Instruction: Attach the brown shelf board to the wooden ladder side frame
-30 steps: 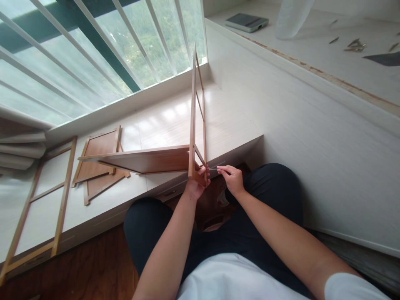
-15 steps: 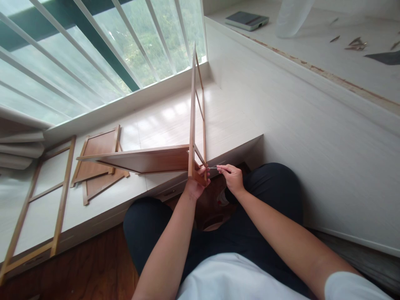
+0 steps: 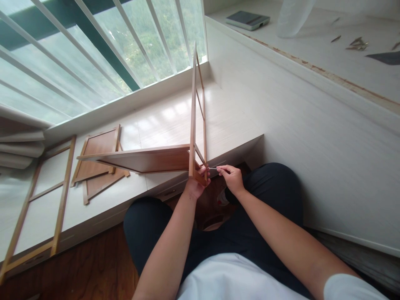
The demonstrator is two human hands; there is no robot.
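Far left on white counter (image 3: 156,125): flat wood ladder frame (image 3: 37,208), lying down. Next to it, 2 brown panels (image 3: 98,160), stacked, touching. Mid: shelf board (image 3: 143,159) sticking out sideways, joined to upright side frame (image 3: 193,116) standing on counter edge, near window (image 3: 93,50). Left hand (image 3: 195,185) wrapped round bottom corner of upright frame, grip closed tight on wood. Just right of it, right hand (image 3: 231,178) pinching thin metal tool (image 3: 213,168), fingers shut on it, tip touching frame's bottom corner by left thumb. Below: dark trousers, wood floor. Far right, up top: gray flat box (image 3: 247,20) and small bits on raised ledge, well apart from hands.
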